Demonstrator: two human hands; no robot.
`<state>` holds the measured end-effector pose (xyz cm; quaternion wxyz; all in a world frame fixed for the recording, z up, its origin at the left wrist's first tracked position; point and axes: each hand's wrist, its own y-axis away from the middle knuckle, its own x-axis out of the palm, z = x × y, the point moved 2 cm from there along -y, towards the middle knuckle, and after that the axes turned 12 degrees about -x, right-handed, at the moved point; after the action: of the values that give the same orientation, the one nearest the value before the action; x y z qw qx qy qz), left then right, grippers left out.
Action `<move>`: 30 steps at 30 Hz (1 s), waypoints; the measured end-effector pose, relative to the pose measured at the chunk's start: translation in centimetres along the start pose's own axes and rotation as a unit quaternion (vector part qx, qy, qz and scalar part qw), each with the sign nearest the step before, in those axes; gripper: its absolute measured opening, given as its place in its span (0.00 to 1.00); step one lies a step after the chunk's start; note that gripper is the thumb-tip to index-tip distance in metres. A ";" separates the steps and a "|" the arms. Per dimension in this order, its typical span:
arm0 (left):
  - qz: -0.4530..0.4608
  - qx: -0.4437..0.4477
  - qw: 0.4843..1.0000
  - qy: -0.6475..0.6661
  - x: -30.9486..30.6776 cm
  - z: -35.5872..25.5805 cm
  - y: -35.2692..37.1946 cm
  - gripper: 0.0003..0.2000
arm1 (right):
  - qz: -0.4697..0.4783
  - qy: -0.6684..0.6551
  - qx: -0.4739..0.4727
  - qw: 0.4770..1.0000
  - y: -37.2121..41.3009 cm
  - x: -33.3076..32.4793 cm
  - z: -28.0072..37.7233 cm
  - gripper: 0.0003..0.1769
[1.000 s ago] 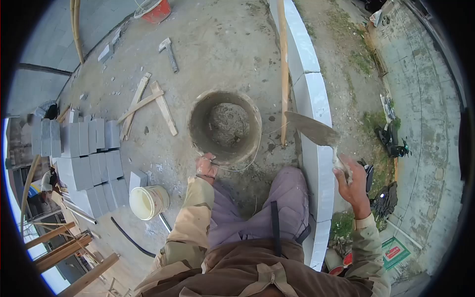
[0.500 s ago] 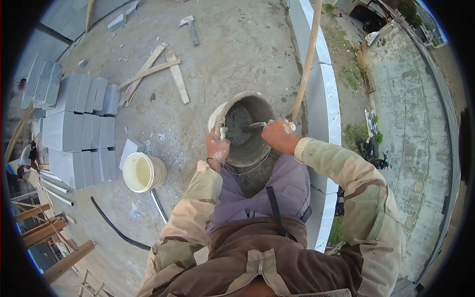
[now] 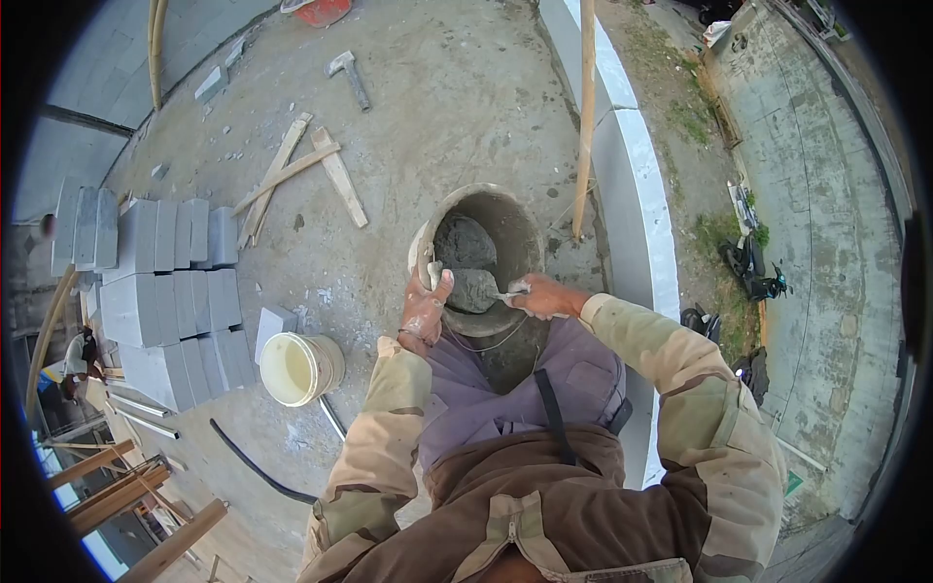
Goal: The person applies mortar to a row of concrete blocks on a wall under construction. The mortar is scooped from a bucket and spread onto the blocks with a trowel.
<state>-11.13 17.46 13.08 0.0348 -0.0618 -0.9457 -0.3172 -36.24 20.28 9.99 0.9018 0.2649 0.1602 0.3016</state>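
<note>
A: What is the ground here, and what lies at the left?
B: It is a grey concrete floor (image 3: 428, 107). At nine o'clock there is a stack of pale blocks (image 3: 170, 311); at eight o'clock, a white pail (image 3: 328, 367); at eleven o'clock, a hammer (image 3: 351, 80).
A: And the left hand (image 3: 422, 309)?
B: It holds the rim of the mortar bucket (image 3: 515, 228), at the eight o'clock of this rim. The bucket is near the centre, with grey mix (image 3: 462, 241) inside.
A: Where is the trowel (image 3: 472, 289)?
B: Its blade, covered with mix, is within the bucket's mouth, toward six o'clock. The right hand (image 3: 546, 295), at four o'clock of the bucket, is closed around the handle.
A: Farther right?
B: A low pale wall (image 3: 632, 185), from one o'clock down to about four.
</note>
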 end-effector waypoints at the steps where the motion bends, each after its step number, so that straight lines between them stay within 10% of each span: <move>1: -0.004 -0.014 0.999 0.033 -0.9 0.9 0.1 0.33 | -0.024 0.007 -0.024 0.999 0.7 -0.1 -0.1 0.23; 4: 0.020 -0.035 0.989 0.144 -4.7 4.3 0.0 0.30 | -0.190 0.145 -0.224 0.945 2.2 0.3 -3.1 0.18; 11: 0.022 -0.052 0.928 0.370 -5.7 6.2 1.9 0.27 | -0.135 -0.217 -0.170 0.952 1.8 3.9 1.2 0.09; 18: 0.008 -0.080 0.909 0.409 -7.4 10.1 0.2 0.28 | -0.127 -0.276 -0.243 0.921 3.1 6.1 5.9 0.10; 30: 0.026 -0.207 0.924 0.320 -5.0 10.9 -3.7 0.21 | -0.369 -0.257 -0.290 0.845 26.6 -10.8 -5.7 0.19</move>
<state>-6.94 20.66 1.67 0.3301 0.0122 -0.7958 -0.5076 -59.33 33.71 22.07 0.9912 -0.0193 -0.0858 -0.0991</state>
